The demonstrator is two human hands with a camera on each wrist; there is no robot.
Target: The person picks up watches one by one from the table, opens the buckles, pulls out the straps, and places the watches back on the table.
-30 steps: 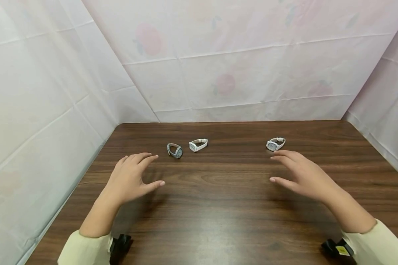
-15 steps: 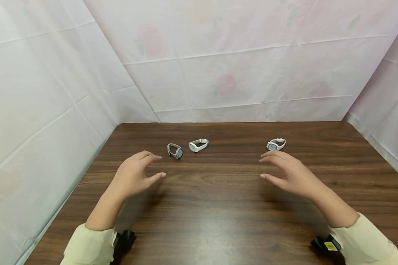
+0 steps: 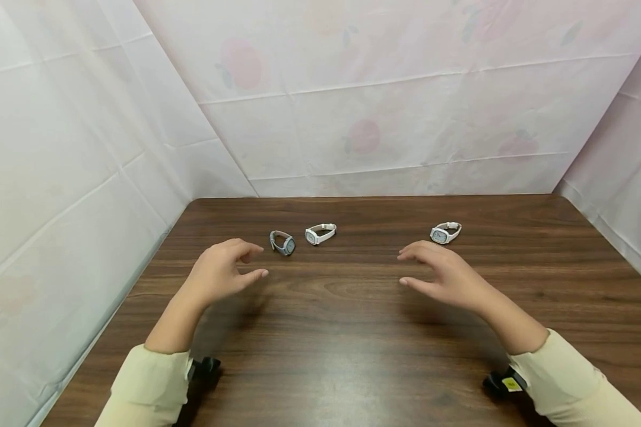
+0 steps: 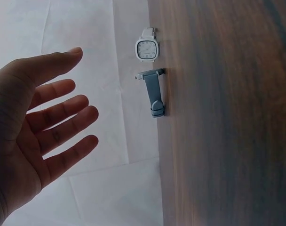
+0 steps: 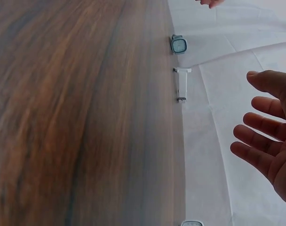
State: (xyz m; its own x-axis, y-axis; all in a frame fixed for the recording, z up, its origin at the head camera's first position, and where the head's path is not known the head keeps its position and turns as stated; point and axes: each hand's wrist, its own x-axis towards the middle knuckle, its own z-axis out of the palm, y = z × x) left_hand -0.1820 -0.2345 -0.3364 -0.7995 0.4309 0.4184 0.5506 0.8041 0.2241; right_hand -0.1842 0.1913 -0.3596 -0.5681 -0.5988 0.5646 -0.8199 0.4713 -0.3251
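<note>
Three wristwatches lie on the dark wooden table [image 3: 342, 320]. A grey-blue watch [image 3: 283, 244] is at the left, its strap buckled into a loop. Close to its right is a white watch [image 3: 320, 234]. Another white watch [image 3: 446, 233] lies farther right. My left hand [image 3: 219, 273] hovers above the table, fingers spread and relaxed, nearest the grey-blue watch. Nothing is in it, as the left wrist view of the hand [image 4: 53, 117] shows. My right hand [image 3: 443, 276] also hovers with loose fingers and holds nothing. It is in front and to the left of the right-hand white watch.
White cloth with faint pink fruit prints [image 3: 363, 136] hangs behind the table's far edge. More cloth [image 3: 75, 178] runs down the left side, and another sheet [image 3: 619, 160] the right. Black wrist cameras [image 3: 205, 373] sit at both pale sleeves [image 3: 155, 379].
My right hand has moved left, away from the right-hand white watch. The left hand has shifted slightly forward and right, its fingers a little more bent. The watches have stayed put.
</note>
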